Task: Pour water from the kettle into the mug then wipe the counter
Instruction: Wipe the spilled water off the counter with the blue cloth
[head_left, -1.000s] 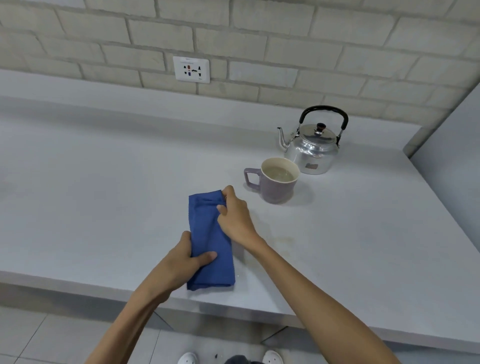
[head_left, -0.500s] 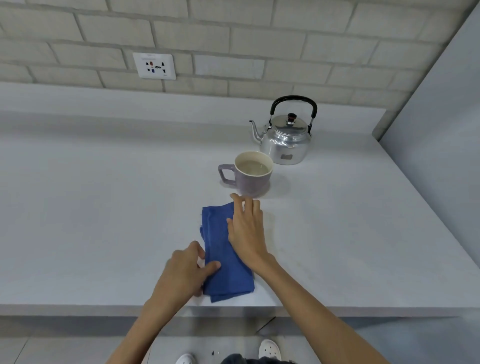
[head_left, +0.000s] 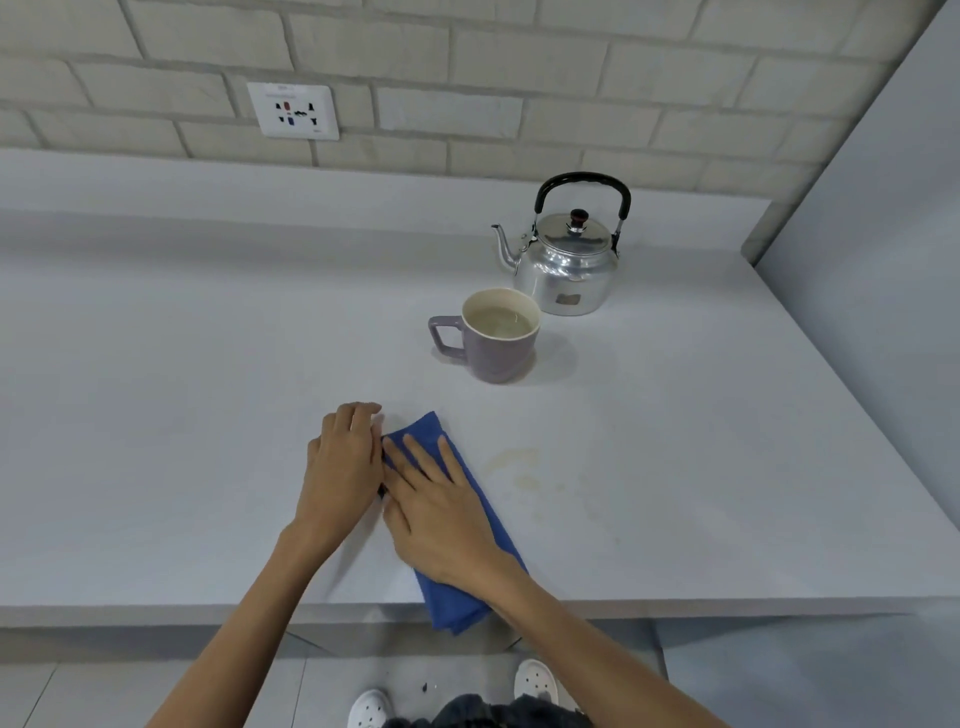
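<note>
A folded blue cloth (head_left: 460, 597) lies on the grey counter (head_left: 182, 415), its near end hanging over the front edge. My right hand (head_left: 439, 506) rests flat on the cloth with fingers spread, covering its middle. My left hand (head_left: 343, 457) is curled at the cloth's left edge, fingertips touching it. A purple mug (head_left: 501, 356) holding water stands beyond the cloth, handle to the left. The silver kettle (head_left: 566, 270) with a black handle stands upright just behind the mug.
A faint yellowish wet mark (head_left: 514, 465) shows on the counter right of the cloth. A wall socket (head_left: 293, 110) sits on the brick wall. A grey side panel (head_left: 883, 260) bounds the counter on the right. White shoes (head_left: 535, 680) are on the floor below.
The cloth has turned and slid toward the front edge. My right hand went from pinching its top corner to lying flat on it. My left hand moved up along its left edge.
</note>
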